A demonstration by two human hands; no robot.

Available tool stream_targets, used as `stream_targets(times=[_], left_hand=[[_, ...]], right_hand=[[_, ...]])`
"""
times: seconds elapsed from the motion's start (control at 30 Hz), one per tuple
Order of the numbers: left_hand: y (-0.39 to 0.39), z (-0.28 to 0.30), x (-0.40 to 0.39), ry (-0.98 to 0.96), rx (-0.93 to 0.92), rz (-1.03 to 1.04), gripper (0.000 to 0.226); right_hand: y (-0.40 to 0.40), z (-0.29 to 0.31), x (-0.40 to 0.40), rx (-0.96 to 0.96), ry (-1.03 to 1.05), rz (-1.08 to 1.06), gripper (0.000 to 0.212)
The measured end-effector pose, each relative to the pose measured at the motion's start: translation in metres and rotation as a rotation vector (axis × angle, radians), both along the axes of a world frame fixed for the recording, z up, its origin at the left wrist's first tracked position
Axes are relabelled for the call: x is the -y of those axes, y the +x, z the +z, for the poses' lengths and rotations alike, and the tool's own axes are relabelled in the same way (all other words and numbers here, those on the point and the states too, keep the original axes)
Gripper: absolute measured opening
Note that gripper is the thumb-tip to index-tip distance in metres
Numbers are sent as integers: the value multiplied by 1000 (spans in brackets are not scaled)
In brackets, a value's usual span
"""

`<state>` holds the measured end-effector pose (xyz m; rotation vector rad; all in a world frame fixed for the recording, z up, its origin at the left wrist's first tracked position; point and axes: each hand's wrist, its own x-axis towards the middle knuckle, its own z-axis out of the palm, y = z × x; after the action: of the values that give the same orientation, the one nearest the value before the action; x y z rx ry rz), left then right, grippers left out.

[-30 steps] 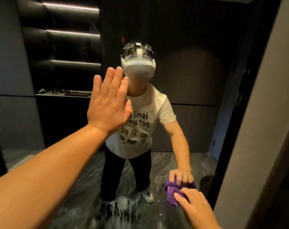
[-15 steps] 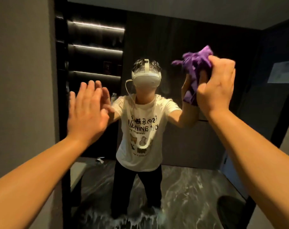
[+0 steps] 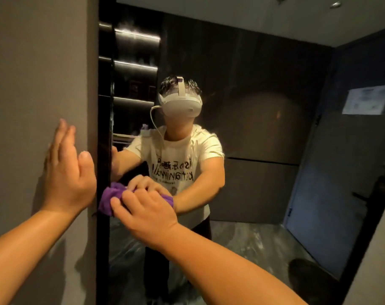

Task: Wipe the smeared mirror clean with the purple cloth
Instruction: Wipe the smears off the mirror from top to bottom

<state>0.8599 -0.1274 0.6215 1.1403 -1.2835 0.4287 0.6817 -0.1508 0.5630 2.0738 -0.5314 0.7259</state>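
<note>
The right hand (image 3: 147,214) presses a bunched, soft purple cloth (image 3: 109,198) to the glossy mirror (image 3: 253,128), while the left hand (image 3: 69,172) lies flat, fingers together, on the matte wall (image 3: 37,73).

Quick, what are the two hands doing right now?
Left hand: open, flat against the grey wall, holding nothing.
Right hand: pressing the purple cloth on the mirror at its left edge.
</note>
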Motion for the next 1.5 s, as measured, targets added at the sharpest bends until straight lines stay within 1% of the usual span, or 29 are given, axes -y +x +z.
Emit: stream_targets(times=[0.07,0.2,0.23,0.27,0.3,0.37,0.43,0.5,0.57,0.6,0.73,0.83,0.9,0.93,1.0,1.03,1.07,1.1,1.13,1.17,1.2,1.23,1.27,1.33,1.4,1.5], left_hand=[[-1,-9,-7,45,59,-12,64],[-10,-28,-13,154,220,15,68],[-16,-34,-14,168,254,23,68],[-22,-39,-16,179,282,33,69],[-28,-46,-17,192,308,46,69],[-39,-60,-18,220,364,74,69],[-47,-76,-18,236,423,104,68],[-52,-93,-18,253,479,142,67],[-53,-112,-15,262,536,185,67],[-52,-120,-13,262,560,210,68],[-48,-150,-3,255,596,274,68],[-36,-181,6,186,629,304,66],[-25,-207,11,147,587,308,67],[-20,-218,13,128,533,291,67],[-12,-237,15,90,364,222,67],[-7,-244,17,73,281,180,66],[-4,-250,20,61,223,143,65],[-2,-255,22,50,193,115,64],[-2,-259,24,34,182,100,62],[-2,-262,26,12,178,94,61],[-2,-264,28,-13,177,92,59],[-3,-266,29,-39,176,86,57],[-3,-268,31,-64,175,74,55],[-2,-270,35,-103,165,41,51],[0,-274,38,-125,158,27,50],[-2,-284,34,-103,170,18,51]], right_hand=[[-6,-22,-7,-90,64,-13,28],[-42,-37,-27,-101,179,30,27],[-56,-42,-35,-76,221,41,25],[-70,-44,-44,-47,256,13,19],[-86,-48,-49,-3,333,14,8],[-120,-58,-53,50,332,-42,19],[-149,-64,-56,189,364,-46,12],[-172,-76,-50,271,301,-2,29],[-178,-88,-43,309,284,27,31],[-176,-90,-43,314,240,53,31],[-157,-84,-35,315,126,140,29],[-133,-90,-25,298,21,139,32],[-122,-83,-20,257,-122,138,30],[-117,-74,-15,301,-204,96,26],[-103,-45,6,486,-316,-42,20],[-97,-34,13,571,-358,-123,23],[-91,-28,20,592,-342,-220,33],[-87,-27,23,549,-288,-353,44],[-83,-31,31,459,-276,-410,48],[-78,-40,31,420,-228,-441,42],[-69,-53,25,454,-176,-431,32],[-59,-72,18,451,-205,-366,26],[-47,-97,11,415,-342,-254,28],[-31,-157,12,268,-407,-134,41],[-25,-230,16,88,-329,-77,45],[-37,-328,5,-115,-155,-47,45]])
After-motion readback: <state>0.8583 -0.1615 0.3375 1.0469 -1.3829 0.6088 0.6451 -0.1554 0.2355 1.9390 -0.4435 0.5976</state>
